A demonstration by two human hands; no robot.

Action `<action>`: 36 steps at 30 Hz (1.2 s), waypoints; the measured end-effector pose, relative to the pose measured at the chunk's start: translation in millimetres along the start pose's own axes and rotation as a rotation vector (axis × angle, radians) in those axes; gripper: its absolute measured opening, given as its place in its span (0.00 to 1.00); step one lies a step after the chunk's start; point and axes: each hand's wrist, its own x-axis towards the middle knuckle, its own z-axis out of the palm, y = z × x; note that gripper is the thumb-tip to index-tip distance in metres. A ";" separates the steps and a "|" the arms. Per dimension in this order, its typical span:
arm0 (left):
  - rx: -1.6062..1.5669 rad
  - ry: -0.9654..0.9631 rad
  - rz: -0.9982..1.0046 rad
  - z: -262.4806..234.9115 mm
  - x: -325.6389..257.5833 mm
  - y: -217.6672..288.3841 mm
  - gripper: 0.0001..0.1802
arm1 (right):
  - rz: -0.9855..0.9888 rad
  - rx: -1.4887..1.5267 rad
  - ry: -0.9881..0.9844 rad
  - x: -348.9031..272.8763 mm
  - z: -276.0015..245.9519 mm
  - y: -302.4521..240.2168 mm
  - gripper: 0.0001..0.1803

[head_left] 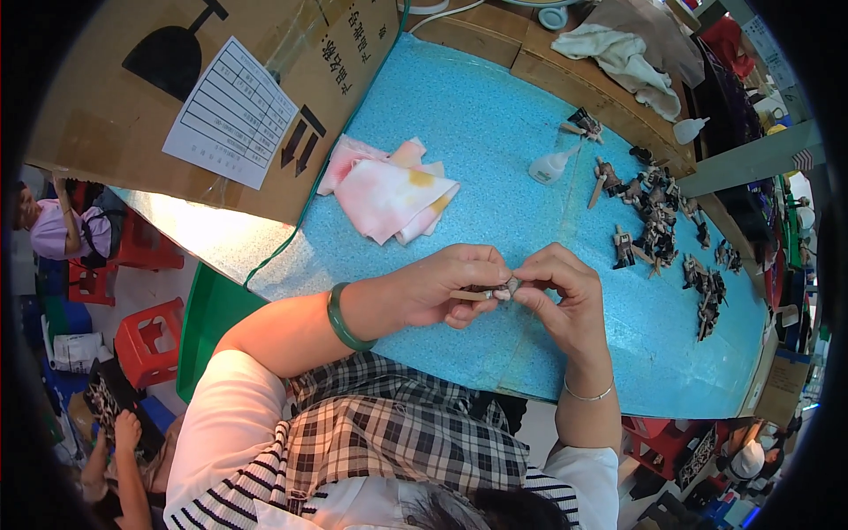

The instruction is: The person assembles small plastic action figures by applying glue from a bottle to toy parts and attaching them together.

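Note:
My left hand (446, 281), with a green bangle on its wrist, is closed around a small figure (503, 290) with a beige stick-like piece jutting out to the left. My right hand (564, 287) pinches the figure's other end between thumb and forefinger. Both hands meet just above the near part of the blue tabletop (495, 106); fingers hide most of the figure. To the right lies a loose pile of small dark-and-beige figures (655, 216). A small white squeeze bottle (552, 166) lies beyond my right hand, and a pink-stained white cloth (393, 194) rests beyond my left.
A large cardboard box (212, 97) stands at the left edge of the table. A wooden ledge (530, 75) runs along the far side, with a white rag (609, 57) on it. Red stools (148, 340) and other people are off to the left; more people sit at lower right.

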 end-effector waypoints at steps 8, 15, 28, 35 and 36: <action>0.013 0.119 0.035 7.2 -0.8 -4.2 0.12 | 0.007 -0.058 0.032 -1.5 4.0 1.3 0.09; 0.025 0.123 0.043 7.2 -0.7 -4.3 0.12 | 0.055 -0.048 0.054 -1.7 6.2 4.1 0.09; 0.025 0.124 0.039 6.7 -0.5 -4.0 0.12 | 0.043 -0.027 0.057 -1.6 6.9 6.9 0.09; 0.042 0.153 0.045 12.0 -1.7 -2.9 0.09 | 0.065 -0.018 0.064 -2.8 7.5 7.4 0.09; 0.042 0.153 0.045 11.8 -1.6 -2.9 0.09 | 0.072 -0.013 0.066 -2.8 7.5 7.3 0.09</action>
